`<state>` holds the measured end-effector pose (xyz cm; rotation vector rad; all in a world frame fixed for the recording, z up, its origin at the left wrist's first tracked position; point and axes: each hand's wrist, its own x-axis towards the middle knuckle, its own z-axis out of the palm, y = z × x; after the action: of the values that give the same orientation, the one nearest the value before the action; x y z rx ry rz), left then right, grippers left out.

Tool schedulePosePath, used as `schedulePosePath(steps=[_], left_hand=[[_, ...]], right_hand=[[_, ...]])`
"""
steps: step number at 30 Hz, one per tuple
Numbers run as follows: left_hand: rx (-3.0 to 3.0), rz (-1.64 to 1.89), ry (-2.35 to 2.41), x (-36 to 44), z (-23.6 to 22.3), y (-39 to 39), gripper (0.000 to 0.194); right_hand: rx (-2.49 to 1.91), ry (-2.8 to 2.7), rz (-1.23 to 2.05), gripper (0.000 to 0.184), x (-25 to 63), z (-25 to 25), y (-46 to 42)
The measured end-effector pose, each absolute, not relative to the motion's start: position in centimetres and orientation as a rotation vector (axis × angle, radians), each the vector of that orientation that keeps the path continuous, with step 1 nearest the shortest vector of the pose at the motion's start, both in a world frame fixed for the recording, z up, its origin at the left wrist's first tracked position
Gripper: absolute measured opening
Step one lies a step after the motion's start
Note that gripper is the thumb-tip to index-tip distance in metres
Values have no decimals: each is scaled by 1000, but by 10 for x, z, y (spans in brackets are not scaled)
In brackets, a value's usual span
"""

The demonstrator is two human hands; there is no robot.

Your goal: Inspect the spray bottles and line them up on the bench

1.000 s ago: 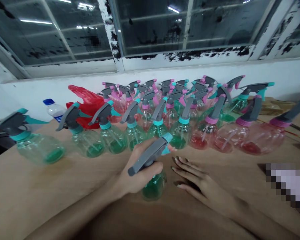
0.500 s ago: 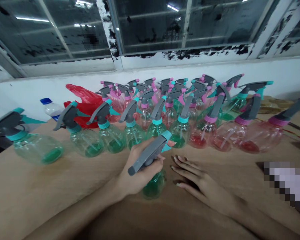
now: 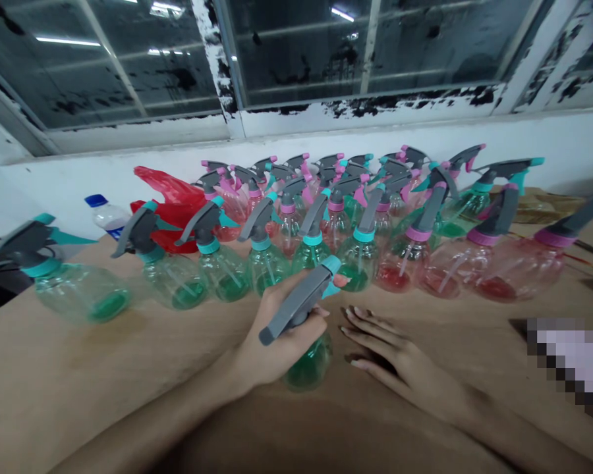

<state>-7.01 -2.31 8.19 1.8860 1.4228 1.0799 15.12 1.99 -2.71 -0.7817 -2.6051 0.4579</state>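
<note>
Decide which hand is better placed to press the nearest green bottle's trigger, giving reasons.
Left, probably: the left hand grips the green bottle below its spray head, while the right hand rests apart on the table.

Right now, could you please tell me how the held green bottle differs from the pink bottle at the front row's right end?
The held green bottle has a turquoise nozzle; the pink bottle has a pink collar. The left hand holds the green one; the pink one stands unheld. Both have grey spray heads.

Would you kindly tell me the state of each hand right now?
Left hand: closed, holding a green spray bottle.
Right hand: open, palm down beside the bottle, holding nothing visible.
</note>
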Motion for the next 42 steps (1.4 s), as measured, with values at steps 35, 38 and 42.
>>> schedulePosePath(steps=[35,38,42], left_hand=[[1899,1084,1398,-71,93,-24,30],[1926,1092,1407,-71,89,-24,32],[1943,1081,1430,-72,87,-24,34]], right_hand=[[-787,-2644,417,46,152,-30,21],[-794,-2611,442,47,151,-29,20],[-797,-2602,455,46,151,-28,20]])
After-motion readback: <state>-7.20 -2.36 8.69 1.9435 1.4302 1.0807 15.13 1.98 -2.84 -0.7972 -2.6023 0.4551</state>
